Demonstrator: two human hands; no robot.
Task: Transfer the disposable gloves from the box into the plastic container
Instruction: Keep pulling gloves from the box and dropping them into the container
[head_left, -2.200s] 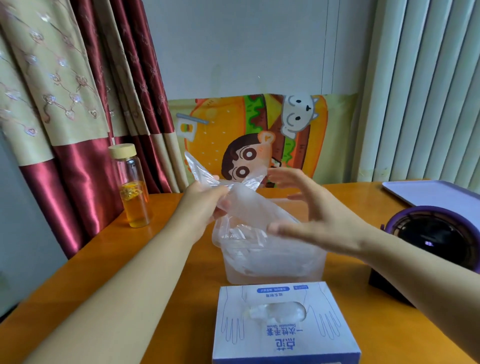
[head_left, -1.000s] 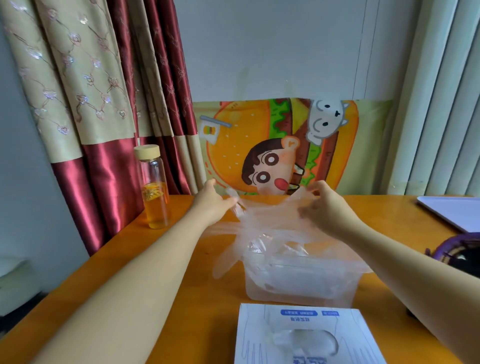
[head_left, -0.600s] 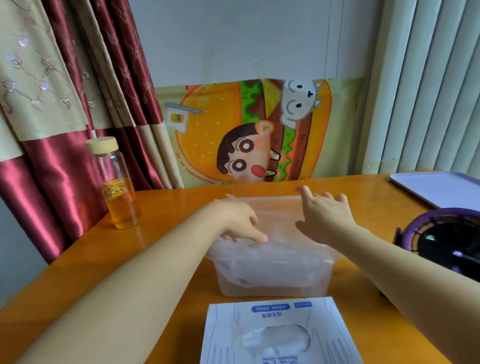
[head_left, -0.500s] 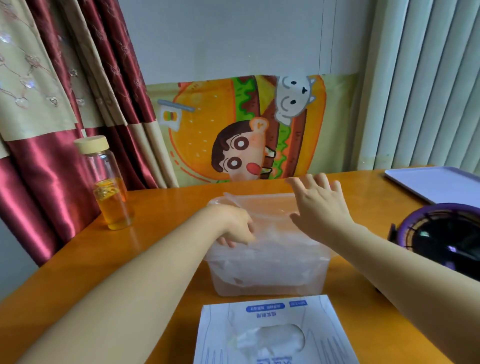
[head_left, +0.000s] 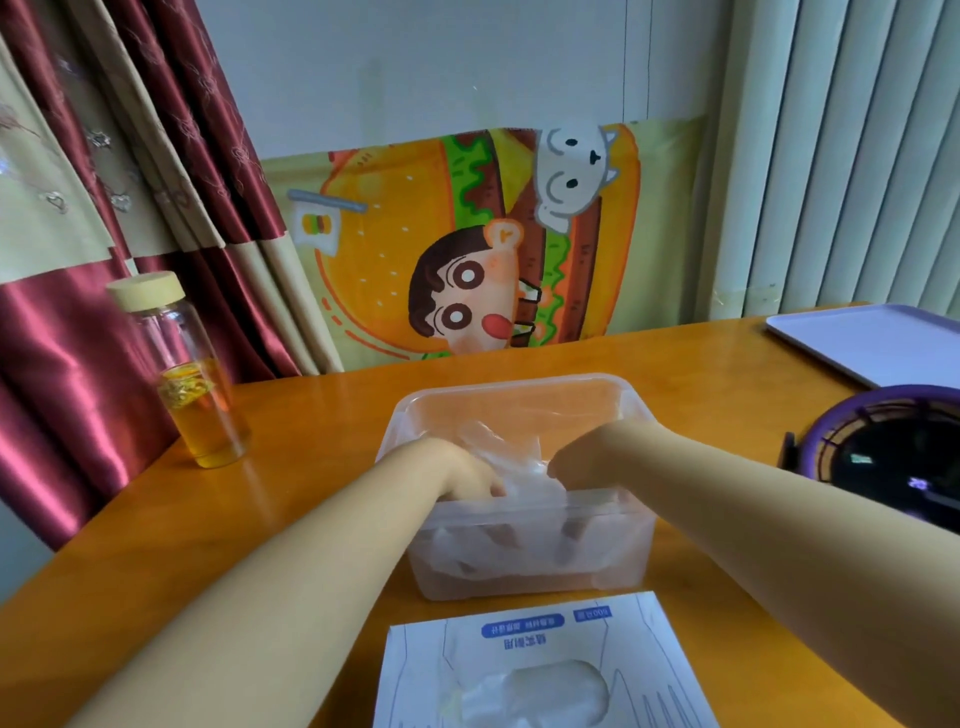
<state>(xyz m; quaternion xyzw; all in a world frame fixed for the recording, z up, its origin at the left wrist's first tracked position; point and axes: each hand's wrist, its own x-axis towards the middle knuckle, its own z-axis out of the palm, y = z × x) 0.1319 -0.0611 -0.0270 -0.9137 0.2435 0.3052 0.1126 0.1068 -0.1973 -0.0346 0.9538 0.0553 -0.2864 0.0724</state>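
Plastic gloves (head_left: 511, 467) lie crumpled in the container (head_left: 519, 385); left grip (head_left: 457, 467) and right grip (head_left: 582, 462) sunk in, curl unclear.

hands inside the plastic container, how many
2. The left hand reaches into the plastic container at its left side, the right hand at its right, both down among the disposable gloves. Their fingers show only dimly through the frosted wall.

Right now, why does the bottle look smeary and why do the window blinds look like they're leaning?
Head view: the bottle is smeared by motion blur, probably because the camera was moving. Head view: the wide-angle lens tilts the blinds near the picture's edge. Head view: pale glare streaks lie on the glossy table.
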